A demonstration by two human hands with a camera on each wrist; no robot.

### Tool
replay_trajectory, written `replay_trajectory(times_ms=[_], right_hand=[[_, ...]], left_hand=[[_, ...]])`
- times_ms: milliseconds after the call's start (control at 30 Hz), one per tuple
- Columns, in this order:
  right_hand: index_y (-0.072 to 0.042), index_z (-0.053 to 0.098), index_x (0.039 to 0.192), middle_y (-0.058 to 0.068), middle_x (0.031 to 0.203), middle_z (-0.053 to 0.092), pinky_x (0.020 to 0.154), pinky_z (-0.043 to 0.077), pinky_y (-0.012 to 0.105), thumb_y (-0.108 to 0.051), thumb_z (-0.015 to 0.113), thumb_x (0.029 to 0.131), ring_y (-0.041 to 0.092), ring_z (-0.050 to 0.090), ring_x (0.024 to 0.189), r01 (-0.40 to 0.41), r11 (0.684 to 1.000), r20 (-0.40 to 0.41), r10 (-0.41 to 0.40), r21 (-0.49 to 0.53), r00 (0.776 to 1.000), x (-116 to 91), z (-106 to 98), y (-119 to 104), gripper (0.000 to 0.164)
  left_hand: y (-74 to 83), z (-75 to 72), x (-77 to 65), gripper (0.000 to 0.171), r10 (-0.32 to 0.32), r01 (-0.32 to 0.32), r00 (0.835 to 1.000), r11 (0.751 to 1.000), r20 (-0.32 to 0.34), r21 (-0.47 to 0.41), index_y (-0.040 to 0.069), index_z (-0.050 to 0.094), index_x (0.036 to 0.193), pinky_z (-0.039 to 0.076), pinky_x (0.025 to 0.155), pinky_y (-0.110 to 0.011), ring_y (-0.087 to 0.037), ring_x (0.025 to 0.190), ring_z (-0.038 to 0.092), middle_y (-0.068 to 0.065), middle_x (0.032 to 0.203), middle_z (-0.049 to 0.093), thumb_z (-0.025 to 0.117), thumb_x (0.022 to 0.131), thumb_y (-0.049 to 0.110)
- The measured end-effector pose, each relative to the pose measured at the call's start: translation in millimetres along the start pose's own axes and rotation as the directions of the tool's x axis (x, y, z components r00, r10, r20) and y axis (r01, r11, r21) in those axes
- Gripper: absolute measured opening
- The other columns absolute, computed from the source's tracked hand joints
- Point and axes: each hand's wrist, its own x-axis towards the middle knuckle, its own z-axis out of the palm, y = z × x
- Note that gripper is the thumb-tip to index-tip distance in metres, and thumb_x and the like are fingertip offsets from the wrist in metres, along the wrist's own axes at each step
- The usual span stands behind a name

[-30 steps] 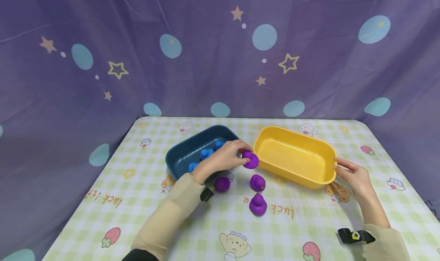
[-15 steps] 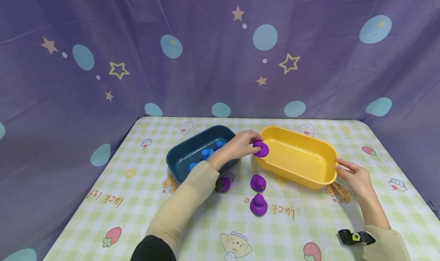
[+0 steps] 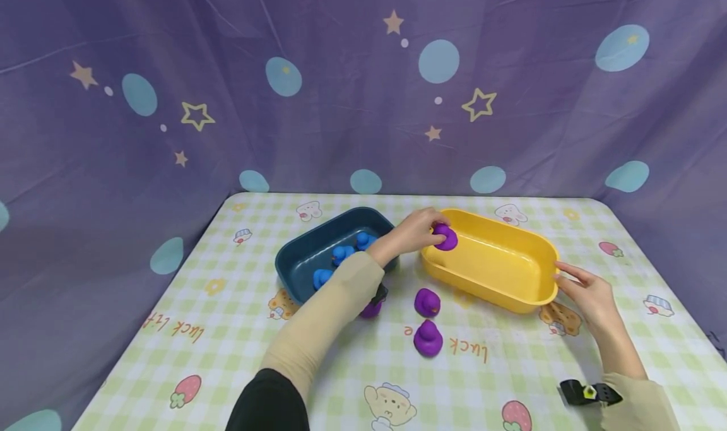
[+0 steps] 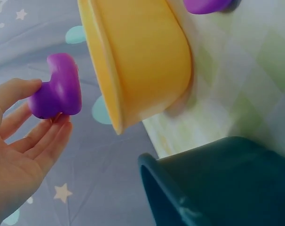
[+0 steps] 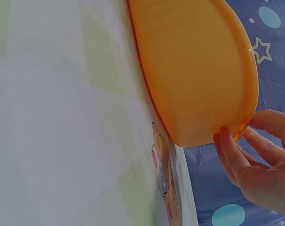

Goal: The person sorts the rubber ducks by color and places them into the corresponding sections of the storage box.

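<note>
- Three blue ducks (image 3: 343,254) show in your dark teal tray (image 3: 298,268), which sits far left on the checked cloth (image 3: 335,387); your forearm cuts across its near side.
- Next over, a half-hidden duck (image 3: 370,311), purple, pokes out from behind your wrist strap (image 3: 380,292).
- Your left hand (image 3: 417,231) has its thumb and fingers pinching a purple duck (image 3: 447,236), held up over the left end of the yellow tray, with a gap to the rim in the wrist view.
- Just below that, two loose purple ducks (image 3: 428,339) sit near each other on the cloth.
- Far right, your right hand (image 3: 591,298) is gripping the end of that yellow tray (image 3: 500,267) at the rim, fingertips against the outer wall.
</note>
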Motion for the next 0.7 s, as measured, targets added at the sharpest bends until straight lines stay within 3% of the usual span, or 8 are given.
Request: replay_trajectory(times_ms=[300, 367, 467, 533, 600, 700], right_hand=[[-0.019, 0.049, 0.127, -0.018, 0.105, 0.047, 0.064, 0.046, 0.01, -0.044, 0.06, 0.08, -0.011, 0.053, 0.078, 0.001, 1.0, 0.019, -0.001, 0.008, 1.0, -5.2, -0.9, -7.2, 0.054], [-0.015, 0.047, 0.129, -0.009, 0.111, 0.049, 0.066, 0.047, 0.01, -0.042, 0.058, 0.082, -0.012, 0.052, 0.077, -0.008, 1.0, 0.019, 0.008, -0.009, 1.0, -11.0, 1.6, -17.1, 0.056], [-0.015, 0.046, 0.13, -0.008, 0.115, 0.048, 0.067, 0.047, 0.011, -0.043, 0.058, 0.081, -0.013, 0.051, 0.078, -0.011, 1.0, 0.025, 0.012, -0.012, 1.0, -13.5, 2.0, -22.0, 0.057], [-0.01, 0.042, 0.132, 0.007, 0.125, 0.044, 0.069, 0.047, 0.012, -0.043, 0.056, 0.083, -0.013, 0.05, 0.078, -0.02, 0.999, 0.034, 0.022, -0.036, 0.999, -17.6, 3.4, -30.3, 0.06], [-0.014, 0.046, 0.13, -0.001, 0.12, 0.046, 0.068, 0.047, 0.011, -0.043, 0.058, 0.082, -0.013, 0.051, 0.078, -0.023, 0.999, 0.024, 0.024, -0.025, 0.999, -17.7, 3.1, -29.4, 0.058], [-0.011, 0.045, 0.13, 0.008, 0.126, 0.044, 0.068, 0.046, 0.011, -0.041, 0.056, 0.083, -0.013, 0.05, 0.077, -0.03, 0.998, 0.013, 0.031, -0.049, 0.999, -25.0, 5.7, -41.1, 0.057]], left_hand=[[-7.8, 9.1, 16.5, 0.029, 0.009, -0.009, 1.0, 1.0, 0.026, 0.027, 0.002, 0.061, 0.108, 0.041, 0.076, -0.017, -0.015, 0.088, 0.05, -0.007, 0.101, 0.059, 0.062, 0.082, 0.013], [-10.4, 12.5, 20.1, 0.027, 0.01, -0.011, 0.999, 0.999, 0.032, 0.038, 0.002, 0.061, 0.107, 0.041, 0.075, -0.016, -0.014, 0.087, 0.049, -0.007, 0.1, 0.06, 0.062, 0.082, 0.012], [-14.4, 18.5, 26.8, 0.027, -0.005, 0.004, 0.999, 0.999, 0.044, 0.038, 0.002, 0.062, 0.106, 0.04, 0.075, -0.015, -0.013, 0.086, 0.05, -0.006, 0.099, 0.061, 0.062, 0.081, 0.012], [-16.4, 22.1, 31.1, 0.027, -0.027, 0.025, 0.998, 0.999, 0.049, 0.028, 0.003, 0.062, 0.107, 0.04, 0.076, -0.014, -0.013, 0.087, 0.051, -0.006, 0.1, 0.061, 0.063, 0.081, 0.012], [-17.0, 24.8, 34.6, 0.027, -0.05, 0.049, 0.997, 0.998, 0.054, 0.027, 0.003, 0.063, 0.107, 0.041, 0.077, -0.013, -0.012, 0.088, 0.051, -0.005, 0.101, 0.062, 0.063, 0.081, 0.013], [-17.1, 27.9, 38.2, 0.028, -0.084, 0.084, 0.995, 0.996, 0.059, 0.01, 0.004, 0.062, 0.108, 0.041, 0.078, -0.012, -0.011, 0.09, 0.052, -0.004, 0.102, 0.062, 0.063, 0.081, 0.013]])
